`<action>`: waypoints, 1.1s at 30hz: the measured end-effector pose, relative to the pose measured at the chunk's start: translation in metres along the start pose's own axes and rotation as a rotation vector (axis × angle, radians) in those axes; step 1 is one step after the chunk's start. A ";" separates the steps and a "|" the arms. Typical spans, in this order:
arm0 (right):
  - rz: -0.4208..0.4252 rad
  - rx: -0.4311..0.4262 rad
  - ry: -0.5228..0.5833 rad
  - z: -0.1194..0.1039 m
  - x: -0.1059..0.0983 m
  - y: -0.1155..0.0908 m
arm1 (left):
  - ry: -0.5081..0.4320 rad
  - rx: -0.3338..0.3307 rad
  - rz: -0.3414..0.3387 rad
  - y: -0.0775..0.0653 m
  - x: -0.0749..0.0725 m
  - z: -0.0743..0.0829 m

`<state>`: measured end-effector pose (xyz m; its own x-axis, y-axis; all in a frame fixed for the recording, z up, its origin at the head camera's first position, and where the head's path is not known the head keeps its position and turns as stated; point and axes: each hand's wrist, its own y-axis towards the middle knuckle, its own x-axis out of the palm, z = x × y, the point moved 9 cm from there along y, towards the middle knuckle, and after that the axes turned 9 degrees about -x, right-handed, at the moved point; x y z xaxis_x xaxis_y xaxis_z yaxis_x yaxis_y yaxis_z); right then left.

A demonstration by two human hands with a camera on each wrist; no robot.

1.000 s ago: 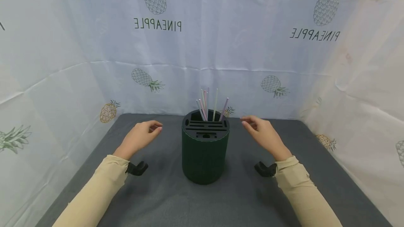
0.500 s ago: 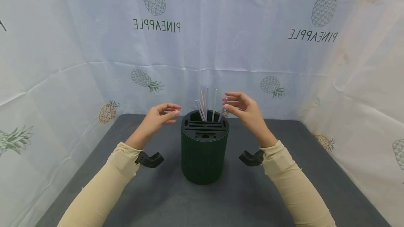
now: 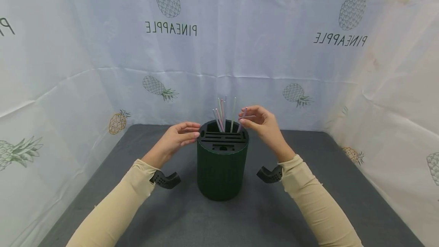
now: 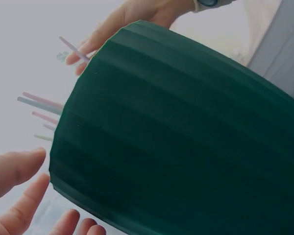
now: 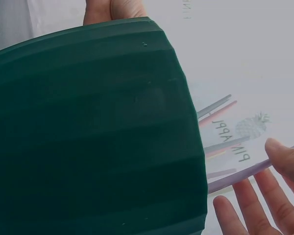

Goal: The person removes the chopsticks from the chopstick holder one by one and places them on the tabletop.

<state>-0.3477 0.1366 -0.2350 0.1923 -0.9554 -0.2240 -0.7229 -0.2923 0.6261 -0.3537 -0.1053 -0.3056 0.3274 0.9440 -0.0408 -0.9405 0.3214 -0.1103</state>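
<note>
A dark green ribbed knife-block-style holder (image 3: 221, 174) with a slotted black top (image 3: 223, 137) stands upright on the table. Several thin pastel straws (image 3: 220, 115) rise from its open rear compartment. At the right of the bunch leans a purple straw (image 5: 237, 175), which my right hand (image 3: 265, 127) pinches between thumb and fingers, its lower end still inside the holder. My left hand (image 3: 173, 140) is at the holder's left rim, fingers relaxed and slightly bent, fingertips at or very near the edge; firm contact cannot be told. In the left wrist view the holder's wall (image 4: 176, 132) hides most of the straws.
A dark grey cloth (image 3: 219, 224) covers the table. White curtains (image 3: 260, 56) printed with pineapples hang behind and at both sides, close to the table's edges. Black wrist mounts (image 3: 166, 180) jut inward below both hands.
Both hands have come inward to the holder. The left has reached its left rim; the right has risen to the purple straw, dropped slightly and taken hold. The holder has stayed put.
</note>
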 end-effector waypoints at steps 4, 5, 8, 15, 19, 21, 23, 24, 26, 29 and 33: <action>0.003 0.010 0.031 0.002 0.000 -0.002 | -0.012 -0.009 -0.001 0.001 0.002 -0.004; 0.005 0.013 0.037 0.003 0.000 -0.003 | -0.009 -0.010 0.001 0.001 0.003 -0.004; 0.010 0.017 0.046 0.004 -0.001 -0.004 | 0.001 -0.013 0.004 0.002 0.004 -0.005; 0.019 0.002 0.048 0.004 -0.002 -0.004 | -0.008 -0.016 0.016 0.003 0.005 -0.004; 0.017 -0.003 0.041 0.003 -0.001 -0.003 | -0.016 -0.016 0.013 0.004 0.005 -0.005; 0.019 -0.003 0.036 0.003 -0.001 -0.003 | -0.019 -0.018 0.011 0.004 0.005 -0.005; 0.024 -0.003 0.026 0.002 -0.001 -0.002 | -0.022 -0.019 0.011 0.004 0.005 -0.006; 0.029 -0.004 0.022 0.002 -0.002 -0.002 | -0.022 -0.020 0.012 0.004 0.005 -0.006; 0.042 -0.008 0.017 0.000 -0.003 0.001 | -0.022 -0.021 0.013 0.004 0.005 -0.006; 0.064 -0.043 0.013 -0.006 -0.007 0.008 | -0.018 -0.021 0.016 0.004 0.004 -0.006; 0.101 -0.132 0.067 -0.026 -0.016 0.023 | -0.012 -0.024 0.018 0.004 0.004 -0.006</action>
<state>-0.3499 0.1438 -0.1975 0.1697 -0.9796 -0.1076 -0.6484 -0.1932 0.7364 -0.3557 -0.1010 -0.3123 0.3089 0.9506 -0.0307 -0.9438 0.3024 -0.1337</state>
